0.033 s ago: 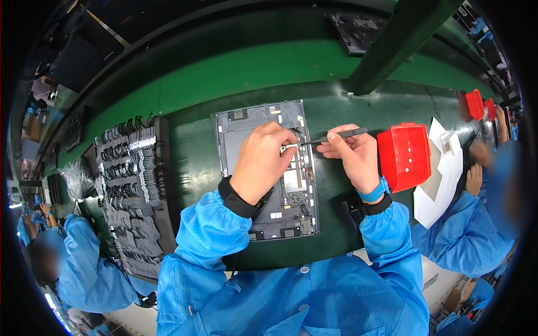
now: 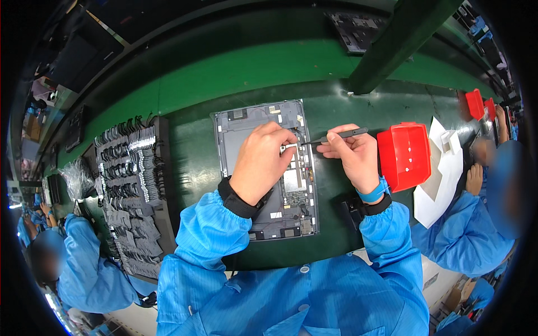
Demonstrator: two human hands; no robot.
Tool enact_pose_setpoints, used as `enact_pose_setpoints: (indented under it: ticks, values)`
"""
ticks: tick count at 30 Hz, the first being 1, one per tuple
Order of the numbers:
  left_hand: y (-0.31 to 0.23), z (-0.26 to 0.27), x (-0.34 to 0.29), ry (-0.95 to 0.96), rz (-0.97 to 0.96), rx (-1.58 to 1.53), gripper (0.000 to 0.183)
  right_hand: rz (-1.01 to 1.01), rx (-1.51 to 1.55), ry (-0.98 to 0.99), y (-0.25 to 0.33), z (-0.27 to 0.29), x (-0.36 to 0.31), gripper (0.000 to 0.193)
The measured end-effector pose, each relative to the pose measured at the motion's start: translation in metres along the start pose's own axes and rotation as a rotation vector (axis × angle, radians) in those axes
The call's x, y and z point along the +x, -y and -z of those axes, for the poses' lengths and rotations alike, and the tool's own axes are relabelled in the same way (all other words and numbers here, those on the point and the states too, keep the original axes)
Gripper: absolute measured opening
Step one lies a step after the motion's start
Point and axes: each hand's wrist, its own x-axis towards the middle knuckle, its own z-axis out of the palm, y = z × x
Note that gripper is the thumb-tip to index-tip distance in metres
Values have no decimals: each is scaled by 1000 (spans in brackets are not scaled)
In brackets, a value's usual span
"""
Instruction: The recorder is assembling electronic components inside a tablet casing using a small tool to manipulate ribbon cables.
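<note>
An opened tablet-like device lies on the green bench, with a strip of circuit board along its right side. Over the upper part of that strip, my left hand is closed, thumb and forefinger pinching a small white part; its exact kind is too small to tell. My right hand grips dark tweezers between thumb and fingers. The tweezers' tips point left and reach the board beside the white part. My left palm hides some of the casing beneath it.
Left of the device stands a tray of dark cabled parts. To the right are a red bin with small white bits and a white sheet. A green post rises behind. Co-workers in blue sit on both sides.
</note>
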Motion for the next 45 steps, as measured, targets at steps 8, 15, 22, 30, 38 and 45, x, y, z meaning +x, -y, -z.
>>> enact_pose_setpoints:
  ticks: [8,15,22,30,38,45]
  values:
    - [-2,2,-1,40,20,31,17,62,-67,-13,-2,-1,0,15]
    - [0,0,-1,19,-2,11,17,63,-57,-19,-3,-3,-1,15]
    - [-1,1,0,23,6,8,16,44,-21,-11,-5,-1,0,14]
    - [1,0,-1,12,1,-6,15,81,-72,-22,-4,-4,-1,13]
    - [2,0,-1,13,13,-26,16,124,-139,-33,-1,-8,-5,12]
    - [2,-1,-1,17,24,-20,16,63,-50,-16,-4,-4,1,11]
